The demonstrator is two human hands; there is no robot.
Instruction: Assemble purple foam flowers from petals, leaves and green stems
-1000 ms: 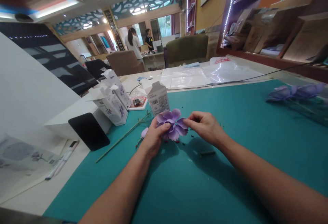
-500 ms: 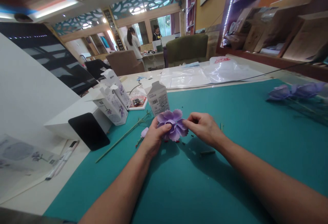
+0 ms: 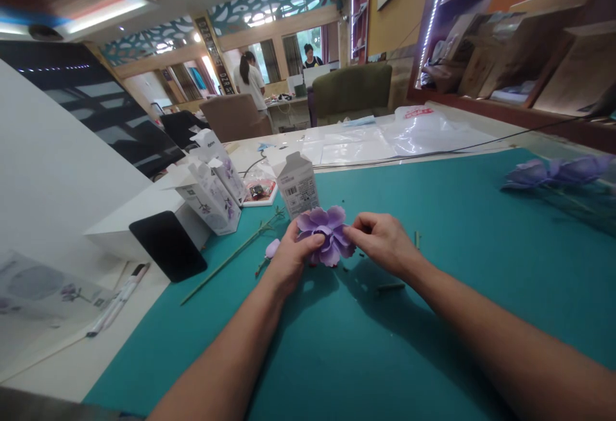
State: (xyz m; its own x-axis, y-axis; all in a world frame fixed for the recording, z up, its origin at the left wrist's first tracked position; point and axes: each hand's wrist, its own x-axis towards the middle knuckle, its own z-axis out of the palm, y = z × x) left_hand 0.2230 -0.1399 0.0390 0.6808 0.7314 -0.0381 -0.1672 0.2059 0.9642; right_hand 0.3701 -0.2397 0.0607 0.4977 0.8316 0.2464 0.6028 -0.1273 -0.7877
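A purple artificial flower [image 3: 331,221] with ruffled petals is held up just above the green mat [image 3: 433,344]. My left hand [image 3: 294,255] grips it from the left, the thumb pressed near its centre. On the other side, my right hand [image 3: 380,240] pinches a petal at the right edge between thumb and finger. A green stem [image 3: 231,258] lies on the mat to the left, close to a small purple bud [image 3: 272,248] partly behind my left wrist. Short green stem pieces, including a dark one [image 3: 391,287], lie near my right hand.
A white carton [image 3: 297,185] stands behind the flower. Printed boxes [image 3: 209,199] and a black tablet-like panel [image 3: 167,246] are at left. More purple flowers [image 3: 558,171] lie at far right. Clear plastic bags [image 3: 409,135] cover the table's back. Two people are in the background.
Both hands keep the same hold on the flower, which has tilted very slightly. In the background, one person has shifted to the right.
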